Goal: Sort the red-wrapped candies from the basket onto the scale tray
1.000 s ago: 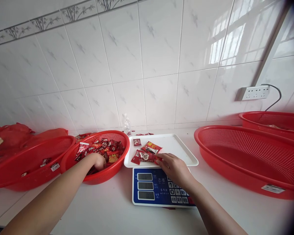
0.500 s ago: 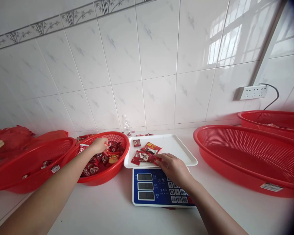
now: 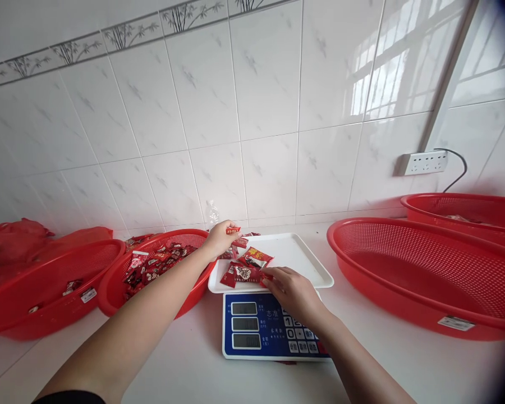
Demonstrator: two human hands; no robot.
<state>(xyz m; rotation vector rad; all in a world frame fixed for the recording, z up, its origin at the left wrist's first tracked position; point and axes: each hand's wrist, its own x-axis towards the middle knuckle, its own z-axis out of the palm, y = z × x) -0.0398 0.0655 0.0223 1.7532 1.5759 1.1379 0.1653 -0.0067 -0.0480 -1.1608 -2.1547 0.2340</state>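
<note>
Left hand [image 3: 219,238] grip pinches small sweet [image 3: 233,230], lengthwise left-right; right hand [image 3: 289,286] grip holds packet [image 3: 242,274]

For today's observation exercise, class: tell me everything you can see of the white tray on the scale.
The white tray is a shallow rectangle with rounded corners and a low raised rim, smooth like plastic. It sits level on the blue-faced scale, overhanging it. Red snack packets lie on its left half; the right half is bare. The left hand holds a small red packet above its far left corner, and the right hand rests at its near edge on a packet.
</note>
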